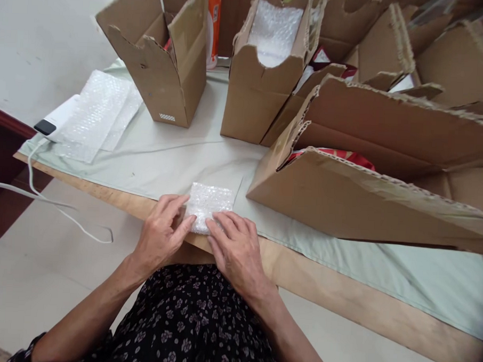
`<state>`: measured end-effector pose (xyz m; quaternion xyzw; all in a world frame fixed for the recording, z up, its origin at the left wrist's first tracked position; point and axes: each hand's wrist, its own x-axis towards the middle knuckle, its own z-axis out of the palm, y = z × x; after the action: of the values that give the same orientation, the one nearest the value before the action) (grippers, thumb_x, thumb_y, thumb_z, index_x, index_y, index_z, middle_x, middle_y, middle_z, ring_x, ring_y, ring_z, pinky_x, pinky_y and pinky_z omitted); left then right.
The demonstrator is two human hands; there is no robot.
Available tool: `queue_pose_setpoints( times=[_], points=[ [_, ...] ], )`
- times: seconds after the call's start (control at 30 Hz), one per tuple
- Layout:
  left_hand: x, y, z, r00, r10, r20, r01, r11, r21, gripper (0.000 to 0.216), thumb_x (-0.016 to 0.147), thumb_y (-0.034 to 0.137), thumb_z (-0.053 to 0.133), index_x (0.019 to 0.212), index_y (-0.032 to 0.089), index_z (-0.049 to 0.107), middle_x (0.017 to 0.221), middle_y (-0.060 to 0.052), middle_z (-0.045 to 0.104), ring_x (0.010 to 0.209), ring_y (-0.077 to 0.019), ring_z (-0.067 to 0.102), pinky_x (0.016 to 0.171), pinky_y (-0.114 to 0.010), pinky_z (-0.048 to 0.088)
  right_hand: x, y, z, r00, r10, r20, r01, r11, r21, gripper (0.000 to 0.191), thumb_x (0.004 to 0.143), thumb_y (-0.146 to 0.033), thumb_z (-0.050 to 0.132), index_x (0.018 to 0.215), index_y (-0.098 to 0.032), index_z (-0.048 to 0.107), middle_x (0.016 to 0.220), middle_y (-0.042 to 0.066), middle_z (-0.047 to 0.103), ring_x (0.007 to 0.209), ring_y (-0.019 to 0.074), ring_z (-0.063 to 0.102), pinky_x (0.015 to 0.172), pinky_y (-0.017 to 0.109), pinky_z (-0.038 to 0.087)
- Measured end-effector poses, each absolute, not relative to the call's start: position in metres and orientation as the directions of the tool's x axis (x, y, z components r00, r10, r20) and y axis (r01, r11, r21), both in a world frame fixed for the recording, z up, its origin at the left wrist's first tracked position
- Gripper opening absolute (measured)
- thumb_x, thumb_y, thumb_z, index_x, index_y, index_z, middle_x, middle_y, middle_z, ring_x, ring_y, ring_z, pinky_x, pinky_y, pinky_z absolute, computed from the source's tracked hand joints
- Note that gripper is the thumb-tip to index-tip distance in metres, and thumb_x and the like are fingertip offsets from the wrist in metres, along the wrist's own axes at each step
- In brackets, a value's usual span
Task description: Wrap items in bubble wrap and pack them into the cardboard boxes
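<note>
A small folded piece of bubble wrap [211, 198] lies at the table's front edge, between my two hands. My left hand [159, 231] is open, its thumb and fingers spread around the left side of the wrap, fingertips at its edge. On the near right part of the wrap rests my right hand [238, 245], fingers stretched out over it and the thumb by the near edge. Whether anything is inside the folded wrap, I cannot tell.
Flat bubble wrap sheets [96, 110] lie at the left beside a white device [58, 117] with a cable. Open cardboard boxes [169, 87] stand behind; a box holding bubble wrap [274, 30] is in the middle. A long box [368, 202] takes up the right.
</note>
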<state>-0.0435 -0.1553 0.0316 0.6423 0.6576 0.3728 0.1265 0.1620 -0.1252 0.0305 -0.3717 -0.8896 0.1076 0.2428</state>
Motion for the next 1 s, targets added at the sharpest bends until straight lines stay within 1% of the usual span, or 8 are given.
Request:
queue_pose_setpoints(
  times=[0.17, 0.27, 0.37, 0.47, 0.57, 0.63, 0.8, 1.0],
  points=[
    [-0.039, -0.183, 0.046, -0.379, 0.924, -0.047, 0.293, 0.168, 0.941, 0.046, 0.094, 0.04, 0.072, 0.134, 0.019, 0.067, 0.113, -0.01, 0.076, 0.1, -0.0228, 0.074, 0.088, -0.035, 0.063, 0.157, -0.117, 0.031, -0.4, 0.829, 0.392, 0.514, 0.557, -0.653, 0.021, 0.104, -0.016, 0.057, 0.12, -0.02, 0.069, 0.106, 0.005, 0.08, 0.093, 0.0203, 0.072, 0.084, 0.036, 0.051],
    [-0.028, -0.186, 0.048, -0.224, 0.93, -0.29, -0.056, 0.285, 0.957, 0.054, 0.088, 0.044, 0.079, 0.134, 0.018, 0.068, 0.116, -0.012, 0.078, 0.107, -0.0263, 0.075, 0.097, -0.039, 0.062, 0.159, -0.129, 0.039, -0.367, 0.9, 0.236, 0.352, 0.369, -0.86, 0.02, 0.102, -0.019, 0.06, 0.118, -0.023, 0.071, 0.106, 0.002, 0.079, 0.094, 0.0188, 0.073, 0.085, 0.033, 0.054],
    [-0.017, -0.184, 0.044, -0.124, 0.94, -0.318, -0.223, 0.286, 0.932, 0.042, 0.088, 0.044, 0.079, 0.122, 0.02, 0.075, 0.116, -0.01, 0.08, 0.109, -0.0263, 0.075, 0.099, -0.036, 0.06, 0.168, -0.144, 0.047, -0.393, 0.908, 0.146, 0.295, 0.275, -0.915, 0.018, 0.101, -0.022, 0.06, 0.115, -0.025, 0.072, 0.11, 0.002, 0.078, 0.099, 0.0193, 0.072, 0.091, 0.034, 0.055],
    [-0.013, -0.181, 0.045, -0.135, 0.955, -0.263, -0.049, 0.259, 0.965, 0.029, 0.091, 0.038, 0.075, 0.115, 0.023, 0.077, 0.113, -0.006, 0.081, 0.104, -0.0234, 0.076, 0.093, -0.029, 0.06, 0.19, -0.153, 0.056, -0.325, 0.926, 0.191, 0.39, 0.315, -0.865, 0.028, 0.097, -0.03, 0.066, 0.125, -0.024, 0.069, 0.124, 0.007, 0.073, 0.116, 0.0238, 0.068, 0.103, 0.04, 0.053],
    [-0.007, -0.176, 0.054, 0.025, 0.998, -0.06, 0.277, 0.051, 0.959, 0.022, 0.092, 0.027, 0.07, 0.113, 0.026, 0.078, 0.106, -0.004, 0.082, 0.093, -0.0208, 0.077, 0.082, -0.024, 0.06, 0.219, -0.154, 0.071, -0.383, 0.912, 0.146, 0.441, 0.32, -0.839, 0.078, 0.087, -0.052, 0.081, 0.153, -0.025, 0.049, 0.15, 0.014, 0.059, 0.136, 0.0289, 0.059, 0.111, 0.043, 0.053],
    [0.003, -0.171, 0.06, 0.232, 0.968, 0.096, 0.336, -0.173, 0.926, 0.022, 0.092, 0.02, 0.066, 0.11, 0.027, 0.077, 0.1, -0.002, 0.081, 0.086, -0.019, 0.077, 0.077, -0.023, 0.06, 0.233, -0.153, 0.081, -0.476, 0.876, 0.08, 0.441, 0.316, -0.84, 0.101, 0.078, -0.058, 0.087, 0.161, -0.025, 0.039, 0.153, 0.014, 0.058, 0.137, 0.0287, 0.06, 0.11, 0.041, 0.054],
    [0.033, -0.166, 0.057, 0.336, 0.916, 0.22, 0.306, -0.327, 0.894, 0.031, 0.092, 0.019, 0.066, 0.121, 0.032, 0.067, 0.097, 0.001, 0.08, 0.081, -0.0158, 0.078, 0.075, -0.02, 0.062, 0.248, -0.145, 0.097, -0.497, 0.866, 0.055, 0.438, 0.305, -0.846, 0.038, 0.091, -0.016, 0.076, 0.127, -0.028, 0.067, 0.116, -0.002, 0.078, 0.107, 0.0154, 0.073, 0.102, 0.027, 0.054],
    [0.038, -0.168, 0.047, 0.328, 0.925, 0.19, 0.279, -0.287, 0.916, 0.053, 0.088, 0.018, 0.067, 0.138, 0.035, 0.059, 0.103, 0.0, 0.079, 0.088, -0.0171, 0.079, 0.083, -0.022, 0.064, 0.282, -0.137, 0.133, -0.536, 0.839, 0.091, 0.51, 0.407, -0.758, 0.014, 0.093, -0.011, 0.067, 0.093, -0.025, 0.067, 0.085, -0.006, 0.074, 0.079, 0.0133, 0.071, 0.084, 0.026, 0.056]
  ],
)
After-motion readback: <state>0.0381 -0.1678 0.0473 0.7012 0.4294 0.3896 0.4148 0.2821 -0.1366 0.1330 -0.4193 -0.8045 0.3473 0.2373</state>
